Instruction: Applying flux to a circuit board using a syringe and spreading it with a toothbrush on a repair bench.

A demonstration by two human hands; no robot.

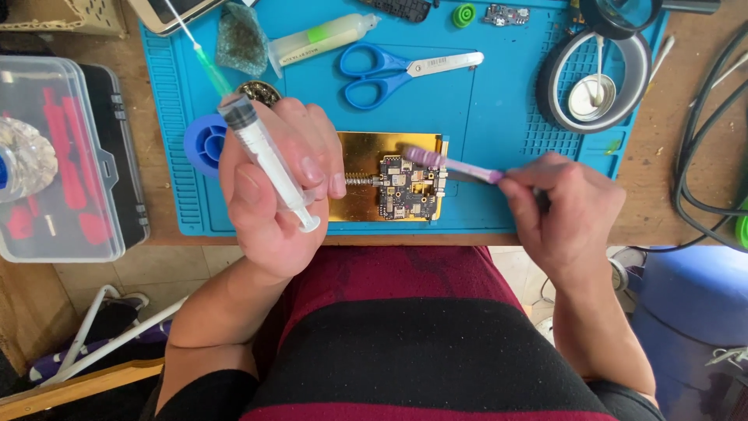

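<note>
Head view, the only one: circuit board [410, 186] sits clamped on a gold holder plate [360, 156] at the near middle of a blue work mat [499, 101] on the desk [686, 148]. The right hand [565, 209] comes in from about 3 o'clock of the board, fingers curled and clenched round the handle of a purple toothbrush [450, 164], whose bristle head rests on the board's far edge at roughly 12 o'clock. The left hand [273, 191] is at 9 o'clock of the board, raised a little toward the camera, wrist bent back, grasping a clear syringe [265, 152] that slants across the palm with its green needle pointing up toward 11 o'clock; its fingertips lie just beside the plate's left edge.

Brushing well here seems to call for light, short strokes with the bristles flat, so small parts are not levered off, and for the left fingers pressing on the plate to steady it. The needle tip is best kept away from the board while the brush works.

Blue scissors [393, 70] lie at 12 o'clock on the mat, a tape roll [594, 78] at 2 o'clock, and a clear plastic box [58, 156] at 9 o'clock, off the mat.
</note>
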